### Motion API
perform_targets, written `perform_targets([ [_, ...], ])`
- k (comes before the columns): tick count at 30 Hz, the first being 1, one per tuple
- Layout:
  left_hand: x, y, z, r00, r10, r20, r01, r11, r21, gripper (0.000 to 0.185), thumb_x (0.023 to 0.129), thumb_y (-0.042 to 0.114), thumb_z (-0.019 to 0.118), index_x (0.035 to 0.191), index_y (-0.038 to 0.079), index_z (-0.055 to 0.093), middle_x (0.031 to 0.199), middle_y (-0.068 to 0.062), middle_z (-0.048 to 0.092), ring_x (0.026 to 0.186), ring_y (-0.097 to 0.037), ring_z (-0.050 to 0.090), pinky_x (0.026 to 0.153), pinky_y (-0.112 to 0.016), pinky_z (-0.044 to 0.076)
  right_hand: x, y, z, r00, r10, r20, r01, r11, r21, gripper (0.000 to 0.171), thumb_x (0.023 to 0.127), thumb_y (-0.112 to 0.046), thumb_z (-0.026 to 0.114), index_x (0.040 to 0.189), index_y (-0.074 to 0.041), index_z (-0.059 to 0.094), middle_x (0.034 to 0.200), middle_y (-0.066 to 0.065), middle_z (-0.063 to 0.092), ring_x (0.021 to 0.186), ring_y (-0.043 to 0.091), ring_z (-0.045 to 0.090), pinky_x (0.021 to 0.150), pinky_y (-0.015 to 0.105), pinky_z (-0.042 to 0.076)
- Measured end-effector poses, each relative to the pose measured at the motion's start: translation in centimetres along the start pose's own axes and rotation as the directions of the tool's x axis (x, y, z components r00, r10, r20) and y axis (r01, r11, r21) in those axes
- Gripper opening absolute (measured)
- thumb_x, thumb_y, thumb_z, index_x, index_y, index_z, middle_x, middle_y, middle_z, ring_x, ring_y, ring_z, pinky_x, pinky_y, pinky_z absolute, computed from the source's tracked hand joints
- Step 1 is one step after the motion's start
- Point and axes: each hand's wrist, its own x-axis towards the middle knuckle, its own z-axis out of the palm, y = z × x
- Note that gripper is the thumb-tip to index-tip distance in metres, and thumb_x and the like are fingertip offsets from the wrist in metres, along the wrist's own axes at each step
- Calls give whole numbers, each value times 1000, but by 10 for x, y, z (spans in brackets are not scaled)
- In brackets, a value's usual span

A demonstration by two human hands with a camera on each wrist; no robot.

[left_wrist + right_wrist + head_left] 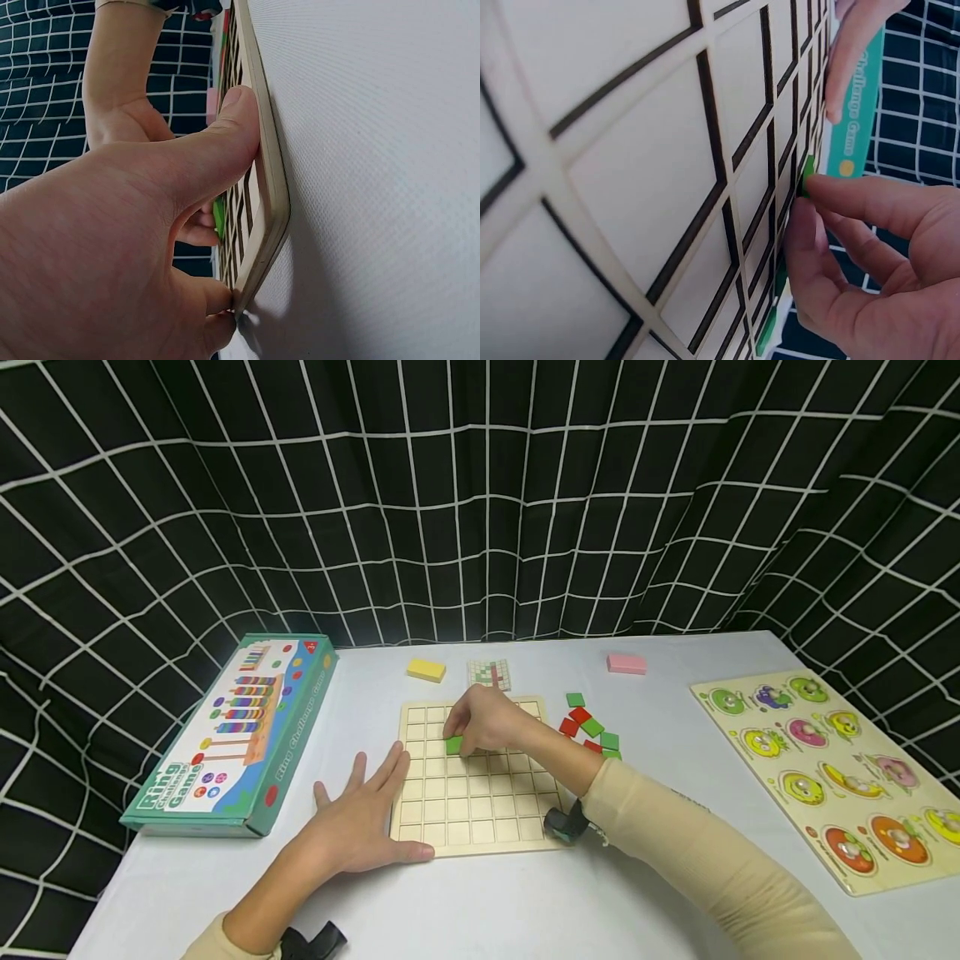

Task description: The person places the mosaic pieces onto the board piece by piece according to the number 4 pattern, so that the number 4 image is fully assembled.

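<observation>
A square wooden grid board (480, 810) lies on the table in front of me. My right hand (487, 720) is over its upper left part, thumb and fingertips pinching a small green tile (808, 172) at the grid. In the head view that green tile (453, 745) shows between the fingers. More green (767, 330) appears farther along the board in the right wrist view, partly behind the fingers. Spread out, my left hand (360, 827) rests at the board's left side, its thumb (238, 124) on the front edge and fingertips along the left edge.
Loose red and green tiles (592, 727) lie right of the board. Behind it are a yellow block (426, 670), a grid pattern card (489, 674) and a pink block (626, 664). A Ring Challenge Game box (232, 735) stands left; a fruit-and-vegetable knob puzzle (832, 777) lies right.
</observation>
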Motion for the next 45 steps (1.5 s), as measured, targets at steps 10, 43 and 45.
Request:
perform_targets([
  [10, 1, 0, 1, 1000, 4, -4, -4, 1000, 2, 131, 73, 80, 75, 168, 11, 16, 177, -3, 8, 157, -55, 10, 97, -96, 10, 2, 4, 0, 1000, 4, 4, -4, 1000, 2, 30, 69, 12, 82, 91, -9, 83, 88, 3, 76, 82, 13, 62, 72, 23, 53],
  [43, 0, -1, 0, 1000, 2, -1, -2, 1000, -10, 131, 73, 80, 75, 168, 11, 15, 177, -3, 8, 157, -55, 9, 98, -96, 8, -6, 11, -11, 1000, -28, 0, 28, 996, 90, 27, 75, 8, 78, 97, -8, 82, 91, 4, 78, 81, 14, 68, 66, 24, 54],
  [45, 0, -1, 0, 1000, 0, -2, 0, 1000, -4, 132, 73, 80, 74, 168, 11, 15, 177, -3, 7, 157, -55, 9, 98, -96, 8, -8, 12, -15, 999, -33, -3, 33, 995, 95, 26, 76, 6, 78, 99, -8, 82, 92, 4, 78, 82, 14, 69, 69, 26, 55],
])
